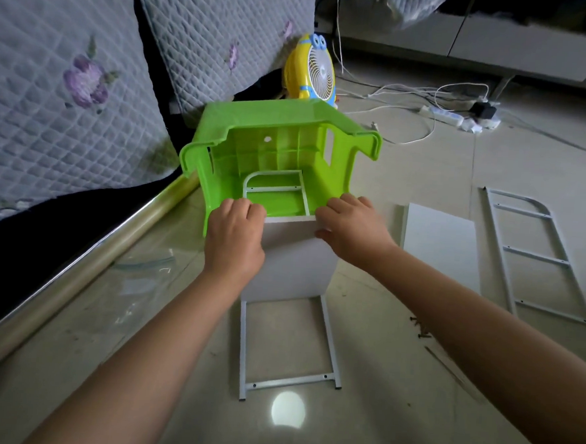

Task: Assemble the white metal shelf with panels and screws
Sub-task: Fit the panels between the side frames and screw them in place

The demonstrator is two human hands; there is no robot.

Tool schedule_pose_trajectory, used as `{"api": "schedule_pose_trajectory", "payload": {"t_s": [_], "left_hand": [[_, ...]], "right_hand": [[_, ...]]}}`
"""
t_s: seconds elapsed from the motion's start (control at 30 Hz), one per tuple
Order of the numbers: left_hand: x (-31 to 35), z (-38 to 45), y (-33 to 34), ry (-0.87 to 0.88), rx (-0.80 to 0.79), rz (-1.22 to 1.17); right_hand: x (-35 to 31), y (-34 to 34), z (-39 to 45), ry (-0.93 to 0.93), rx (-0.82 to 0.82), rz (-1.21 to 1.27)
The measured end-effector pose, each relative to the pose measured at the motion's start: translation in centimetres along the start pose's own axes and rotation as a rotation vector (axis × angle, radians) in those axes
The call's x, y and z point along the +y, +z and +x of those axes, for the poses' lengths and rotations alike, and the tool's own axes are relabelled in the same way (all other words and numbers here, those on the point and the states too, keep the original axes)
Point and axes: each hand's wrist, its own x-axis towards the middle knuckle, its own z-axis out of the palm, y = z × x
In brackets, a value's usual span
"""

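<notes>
Panel top edge | gripped by left hand | right hand

We see a bright green plastic stool, white metal side frames and white panels. The fan is yellow with blue trim and a white grille. The grey quilted cover bears purple flowers.

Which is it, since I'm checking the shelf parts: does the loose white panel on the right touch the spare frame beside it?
Apart. The head view shows bare floor between the loose white panel and the spare frame.
</notes>
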Motion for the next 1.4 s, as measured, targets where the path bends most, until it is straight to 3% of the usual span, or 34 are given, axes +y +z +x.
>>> {"api": "schedule_pose_trajectory", "payload": {"t_s": [0.33,0.43,0.6,0.73,0.87,0.97,1.13,1.4], "left_hand": [[2.2,0.1,-0.4,0.016,-0.091,0.081],[3.4,0.0,-0.8,0.019,-0.063,0.110],[10.2,1.9,0.8,0.227,-0.009,0.042],[20.0,2.8,4.1,0.425,-0.246,-0.075],[28.8,1.0,8.7,0.431,-0.621,-0.074],[33.6,-1.1,11.6,0.425,-0.790,-0.045],[36.8,-4.5,14.7,0.470,-0.984,-0.006],[37.0,-5.1,16.4,0.412,-1.040,0.012]], "right_hand": [[1.7,-0.2,-0.7,-0.044,-0.071,0.114],[2.2,-0.6,-1.4,-0.070,-0.017,0.166],[7.2,-2.2,-7.3,0.085,0.058,0.111],[13.6,-3.1,-16.7,0.488,-0.174,0.094],[18.1,-3.3,-27.5,0.929,-0.473,0.128],[19.6,-2.2,-33.4,1.110,-0.736,0.075],[19.1,2.3,-37.1,1.181,-0.812,0.114],[19.2,5.9,-37.1,1.186,-0.785,0.009]]}}
